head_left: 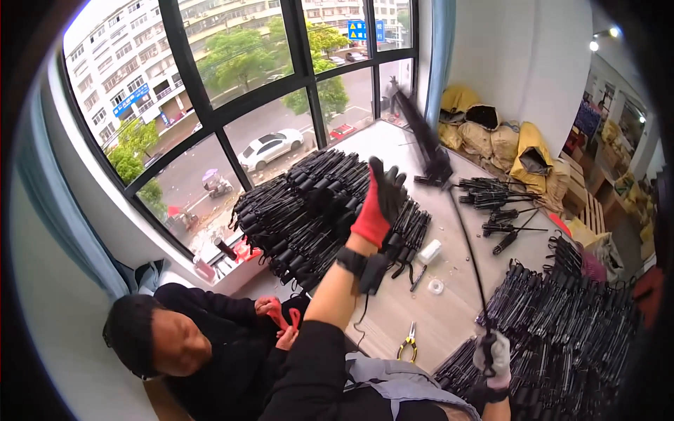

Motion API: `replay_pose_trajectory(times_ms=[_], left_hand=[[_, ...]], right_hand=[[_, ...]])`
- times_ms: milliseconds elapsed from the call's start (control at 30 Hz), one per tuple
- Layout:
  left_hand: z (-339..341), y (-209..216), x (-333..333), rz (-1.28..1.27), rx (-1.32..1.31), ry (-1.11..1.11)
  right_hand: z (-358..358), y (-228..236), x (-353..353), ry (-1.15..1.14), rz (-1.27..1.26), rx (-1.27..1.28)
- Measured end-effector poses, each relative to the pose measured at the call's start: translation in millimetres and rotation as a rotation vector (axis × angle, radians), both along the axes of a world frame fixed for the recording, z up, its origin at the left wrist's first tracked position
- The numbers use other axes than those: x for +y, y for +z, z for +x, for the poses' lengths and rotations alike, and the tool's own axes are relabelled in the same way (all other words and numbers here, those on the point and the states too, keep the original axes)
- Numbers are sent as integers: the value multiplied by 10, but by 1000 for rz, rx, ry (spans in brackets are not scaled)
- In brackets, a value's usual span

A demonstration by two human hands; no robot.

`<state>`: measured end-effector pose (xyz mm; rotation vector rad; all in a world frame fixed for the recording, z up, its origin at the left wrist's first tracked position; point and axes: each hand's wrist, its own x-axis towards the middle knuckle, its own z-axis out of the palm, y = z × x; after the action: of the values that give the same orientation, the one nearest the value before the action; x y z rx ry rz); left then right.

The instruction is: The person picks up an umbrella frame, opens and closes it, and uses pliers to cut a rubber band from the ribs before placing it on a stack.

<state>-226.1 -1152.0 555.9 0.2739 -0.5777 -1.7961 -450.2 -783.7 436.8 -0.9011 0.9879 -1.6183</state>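
A black folding umbrella (426, 146) points up and away over the table, its long shaft drawn out and its canopy bunched and motion-blurred at the far end. My right hand (497, 359), in a pale glove, is closed around its handle. My left hand (382, 202) wears a red glove with dark palm and fingers. It is raised open, fingers outstretched, in front of a big heap of folded black umbrellas (302, 217). A strap with a small black box (372, 272) sits on my left wrist. More folded umbrellas (554, 344) are piled beside my right hand.
Yellow-handled pliers (408, 345), a pen-like tool (418, 278), a white container (429, 252) and a small round clear piece (436, 286) lie on the table (375, 319). Several loose umbrellas (498, 196) lie far right. A seated person (217, 344) at left handles red cloth. Sacks (502, 140) stand behind.
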Motion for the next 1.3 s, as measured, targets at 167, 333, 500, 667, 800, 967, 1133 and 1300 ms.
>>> replay_pose_trajectory(times_ms=[167, 333, 500, 667, 800, 967, 1133, 1300], left_hand=[[-382, 418, -209, -230, 183, -422], [-1007, 424, 144, -343, -4, -247], [-1315, 262, 1127, -47, -31, -441], [-1124, 9, 1244, -80, 31, -387], [-1143, -36, 1283, -74, 31, -402], [-1601, 254, 1233, -243, 59, -222], [-1704, 56, 1530, -104, -55, -263], [-1328, 156, 1719, -367, -535, -177]], right_hand=[[72, -165, 255, 74, 259, -97], [104, -199, -182, -418, 226, 302], [294, 590, -996, -168, 28, -89], [302, 765, -1051, -97, 30, 461], [263, 366, -1011, -321, -140, 868], [-95, 493, -1234, -391, -281, 1013], [-625, 53, -1335, -752, -488, 1589], [-747, -427, -1280, -633, -314, 521]])
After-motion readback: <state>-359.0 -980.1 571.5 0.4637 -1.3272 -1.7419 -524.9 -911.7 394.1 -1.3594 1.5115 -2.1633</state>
